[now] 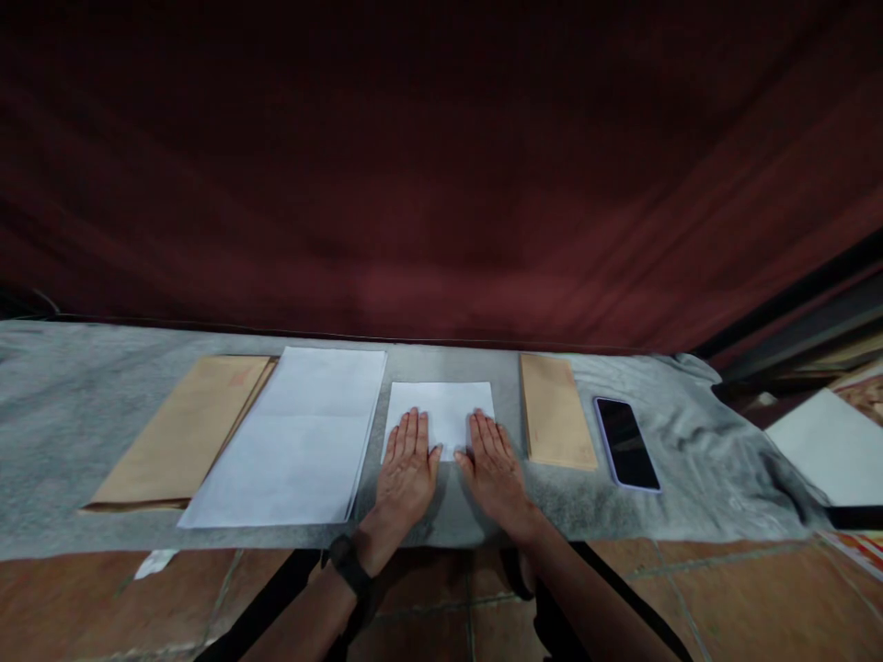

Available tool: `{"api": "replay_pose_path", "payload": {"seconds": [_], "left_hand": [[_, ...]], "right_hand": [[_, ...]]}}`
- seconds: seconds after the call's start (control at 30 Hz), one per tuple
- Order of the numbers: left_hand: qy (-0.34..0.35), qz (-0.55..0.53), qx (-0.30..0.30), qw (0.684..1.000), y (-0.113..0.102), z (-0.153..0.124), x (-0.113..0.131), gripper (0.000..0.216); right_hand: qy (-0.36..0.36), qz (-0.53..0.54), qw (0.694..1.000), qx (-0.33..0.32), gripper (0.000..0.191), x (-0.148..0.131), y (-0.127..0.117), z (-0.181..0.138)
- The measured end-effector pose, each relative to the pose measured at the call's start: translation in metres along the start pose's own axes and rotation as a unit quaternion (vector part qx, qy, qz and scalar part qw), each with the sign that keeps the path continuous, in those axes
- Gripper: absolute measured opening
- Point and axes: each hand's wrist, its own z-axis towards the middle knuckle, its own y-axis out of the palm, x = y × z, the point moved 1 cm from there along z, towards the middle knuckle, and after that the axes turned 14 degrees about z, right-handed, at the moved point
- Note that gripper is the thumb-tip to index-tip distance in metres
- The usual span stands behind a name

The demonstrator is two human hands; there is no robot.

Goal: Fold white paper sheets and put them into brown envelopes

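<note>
Head view, left hand [406, 469], right hand [495, 469] flat on smooth rectangular white paper [441, 409]

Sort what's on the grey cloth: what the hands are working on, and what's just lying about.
In hand: small white sheet, with left hand and right hand flat on it.
Lying about: white paper stack, brown envelopes at left, brown envelope at right, phone.
</note>
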Motion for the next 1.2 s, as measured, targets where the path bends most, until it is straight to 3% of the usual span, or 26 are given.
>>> {"api": "replay_pose_path", "payload": {"seconds": [0.17, 0.33, 0.53, 0.67, 0.8, 1.03, 1.2], "left_hand": [[-0.020, -0.001, -0.001, 1.000, -0.003, -0.005, -0.011, 0.059], [-0.046, 0.010, 0.006, 0.999, -0.015, -0.001, -0.016, 0.059], [0.069, -0.013, 0.001, 0.998, -0.014, 0.010, 0.003, 0.061], [0.092, 0.008, 0.007, 0.996, -0.004, 0.006, 0.004, 0.061], [0.064, -0.001, 0.006, 0.998, -0.003, 0.005, -0.004, 0.057], [-0.076, -0.007, 0.004, 0.997, -0.010, 0.023, -0.017, 0.058], [-0.021, -0.036, -0.013, 0.999, -0.011, 0.048, -0.004, 0.058]], "right_hand": [[0.063, -0.027, 0.997, 0.018, 0.061, 0.009, -0.006, -0.006], [0.080, -0.009, 0.996, 0.042, 0.056, 0.008, -0.015, -0.004], [-0.019, 0.089, 0.995, -0.042, 0.057, -0.021, -0.009, 0.013], [-0.030, 0.090, 0.994, -0.050, 0.057, -0.028, 0.005, 0.014], [-0.016, 0.047, 0.998, -0.027, 0.057, -0.018, 0.013, 0.017], [0.079, -0.028, 0.996, 0.040, 0.058, 0.009, 0.008, 0.030], [0.076, 0.008, 0.997, 0.009, 0.055, 0.004, 0.003, 0.053]]}}
